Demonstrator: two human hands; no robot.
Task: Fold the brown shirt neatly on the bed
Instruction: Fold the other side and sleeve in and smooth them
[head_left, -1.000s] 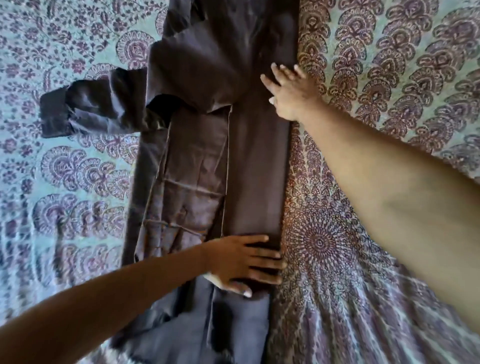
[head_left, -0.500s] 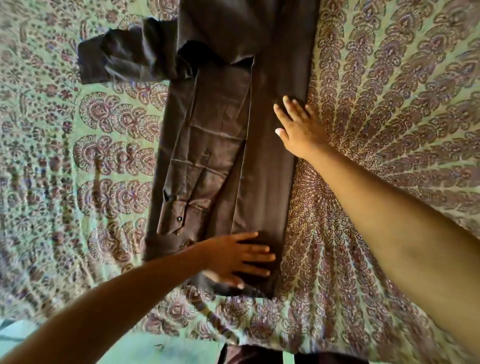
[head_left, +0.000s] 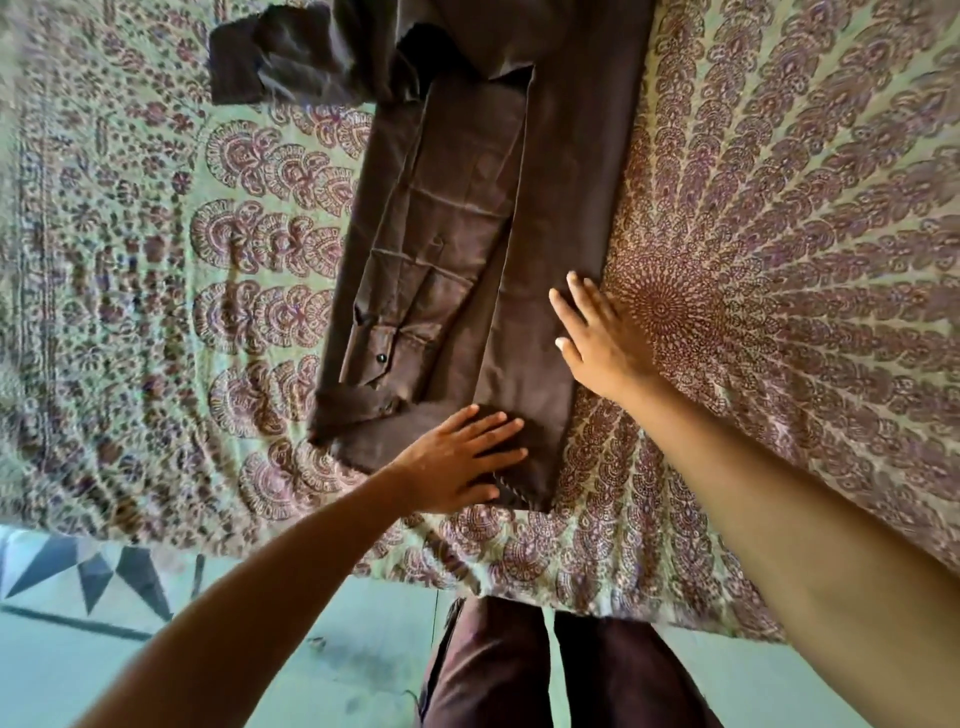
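The brown shirt (head_left: 467, 218) lies lengthwise on the bed (head_left: 779, 260), folded into a long narrow strip, with one sleeve laid down its middle and a buttoned cuff near the bottom end. The other sleeve sticks out to the left at the top. My left hand (head_left: 460, 460) presses flat on the shirt's near end, fingers straight. My right hand (head_left: 597, 338) lies flat with straight fingers on the shirt's right edge, partly on the bedspread.
The bedspread carries a purple and green paisley pattern, and its near edge (head_left: 519, 587) hangs just in front of my legs (head_left: 545, 670). Below it is a pale floor (head_left: 208, 665) with dark triangle tiles at the left.
My right hand has slid down the shirt's right edge towards me. The left hand stays pressed on the near end. The view has pulled back, showing the bed edge and floor.
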